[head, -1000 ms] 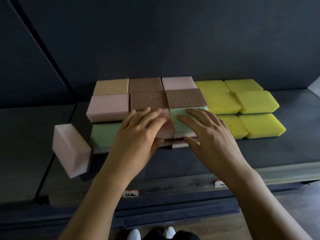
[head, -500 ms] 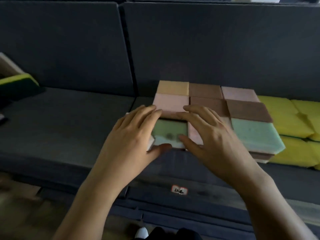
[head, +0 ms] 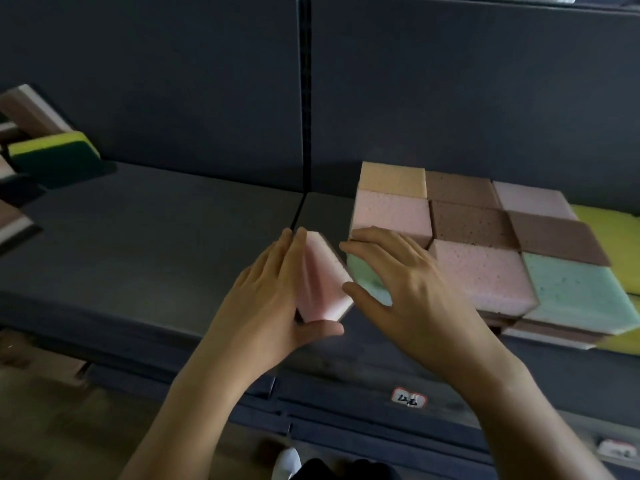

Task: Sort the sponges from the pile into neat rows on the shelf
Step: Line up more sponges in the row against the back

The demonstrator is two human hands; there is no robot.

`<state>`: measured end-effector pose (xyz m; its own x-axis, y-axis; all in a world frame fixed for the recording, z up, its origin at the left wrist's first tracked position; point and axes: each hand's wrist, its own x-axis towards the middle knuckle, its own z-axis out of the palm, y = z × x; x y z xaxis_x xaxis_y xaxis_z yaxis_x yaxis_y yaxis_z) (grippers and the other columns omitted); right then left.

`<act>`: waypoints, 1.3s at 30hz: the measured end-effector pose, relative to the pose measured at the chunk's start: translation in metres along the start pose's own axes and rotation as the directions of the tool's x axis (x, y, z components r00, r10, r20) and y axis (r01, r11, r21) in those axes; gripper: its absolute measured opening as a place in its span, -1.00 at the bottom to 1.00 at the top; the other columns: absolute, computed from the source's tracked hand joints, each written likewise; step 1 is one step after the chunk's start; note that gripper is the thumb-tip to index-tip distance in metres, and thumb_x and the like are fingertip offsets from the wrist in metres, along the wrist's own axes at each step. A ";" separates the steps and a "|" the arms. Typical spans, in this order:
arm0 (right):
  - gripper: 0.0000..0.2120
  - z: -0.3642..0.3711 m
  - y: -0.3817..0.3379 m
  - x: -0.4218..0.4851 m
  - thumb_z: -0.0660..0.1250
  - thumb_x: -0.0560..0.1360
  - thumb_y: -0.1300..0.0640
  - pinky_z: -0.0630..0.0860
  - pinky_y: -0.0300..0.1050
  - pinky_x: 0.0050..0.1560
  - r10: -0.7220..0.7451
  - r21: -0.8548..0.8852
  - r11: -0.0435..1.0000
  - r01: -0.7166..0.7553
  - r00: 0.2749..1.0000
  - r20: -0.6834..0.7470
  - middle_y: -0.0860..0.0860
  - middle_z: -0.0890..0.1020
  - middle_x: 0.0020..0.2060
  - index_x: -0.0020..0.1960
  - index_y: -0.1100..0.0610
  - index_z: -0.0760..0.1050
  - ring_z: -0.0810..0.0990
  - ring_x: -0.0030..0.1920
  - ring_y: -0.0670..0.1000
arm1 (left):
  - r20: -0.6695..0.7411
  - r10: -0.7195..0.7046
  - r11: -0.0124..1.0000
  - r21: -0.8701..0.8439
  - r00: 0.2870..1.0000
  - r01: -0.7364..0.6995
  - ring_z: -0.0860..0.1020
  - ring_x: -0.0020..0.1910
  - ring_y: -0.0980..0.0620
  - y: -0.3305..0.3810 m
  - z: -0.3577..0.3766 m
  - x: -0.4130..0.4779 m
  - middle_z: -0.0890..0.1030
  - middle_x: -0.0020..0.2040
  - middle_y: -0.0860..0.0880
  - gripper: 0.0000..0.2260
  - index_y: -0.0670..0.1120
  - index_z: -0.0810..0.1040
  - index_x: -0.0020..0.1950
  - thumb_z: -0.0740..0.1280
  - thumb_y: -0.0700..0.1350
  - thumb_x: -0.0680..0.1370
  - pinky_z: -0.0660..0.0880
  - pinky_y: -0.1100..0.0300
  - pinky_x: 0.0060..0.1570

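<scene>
On the dark shelf (head: 166, 237) stands a tidy block of sponges (head: 464, 230) in rows: orange, pink, brown and green. My left hand (head: 266, 306) holds a loose pink sponge (head: 320, 282) on edge at the block's left side, fingers on its far face and thumb under its near end. My right hand (head: 408, 289) lies with straight fingers over the green sponge (head: 363, 275) at the block's front left corner, thumb spread toward the pink sponge.
Yellow sponges (head: 620, 233) lie to the right of the block. At the far left sits a pile of sponges, among them a yellow-and-green one (head: 55, 150) and brown ones. A vertical divider (head: 304, 98) splits the back wall. A label (head: 408, 398) is on the shelf's front edge.
The view has swung left. My left hand has taken hold of the loose pink sponge beside the block, and my right hand has shifted left onto the front left green sponge.
</scene>
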<state>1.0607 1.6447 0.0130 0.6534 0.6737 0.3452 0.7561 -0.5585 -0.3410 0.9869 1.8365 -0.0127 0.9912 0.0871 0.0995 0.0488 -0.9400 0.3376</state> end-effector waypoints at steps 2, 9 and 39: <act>-0.61 0.003 -0.002 0.000 0.32 0.56 -0.04 0.46 -0.02 0.28 0.015 0.002 1.000 -0.015 1.000 0.009 -0.03 0.50 0.31 0.36 0.04 0.46 0.45 0.32 0.00 | 0.003 0.018 0.999 -0.036 1.000 -0.018 0.12 0.51 0.14 0.001 0.001 0.002 0.04 0.59 0.01 0.11 -0.04 -0.18 0.60 0.21 0.51 0.28 0.06 0.26 0.36; -0.62 0.002 -0.012 0.007 0.21 0.59 -0.16 0.43 -0.31 0.11 0.024 0.123 0.992 -0.029 0.999 0.040 -0.08 0.58 0.13 0.23 0.06 0.55 0.52 0.12 -0.11 | -0.169 0.073 0.997 -0.005 0.983 -0.075 0.46 0.29 -0.07 -0.001 -0.009 0.002 0.35 0.42 -0.08 -0.01 -0.13 0.07 0.56 0.33 0.37 0.31 0.47 0.10 0.11; -0.28 -0.031 0.018 -0.013 0.45 0.43 -0.16 0.31 -0.41 0.30 0.012 0.172 0.985 -0.025 0.997 0.078 -0.16 0.39 0.38 0.49 -0.01 0.24 0.35 0.33 -0.25 | -0.175 0.354 0.935 0.093 0.919 -0.343 0.45 0.30 -0.02 0.034 -0.030 0.015 0.48 0.35 -0.01 -0.38 -0.09 0.47 0.37 0.44 0.12 0.36 0.32 0.12 0.28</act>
<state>1.0670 1.6102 0.0295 0.6574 0.7030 0.2715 0.7217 -0.4836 -0.4953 0.9996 1.8158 0.0283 0.9065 -0.1951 0.3745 -0.2825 -0.9393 0.1947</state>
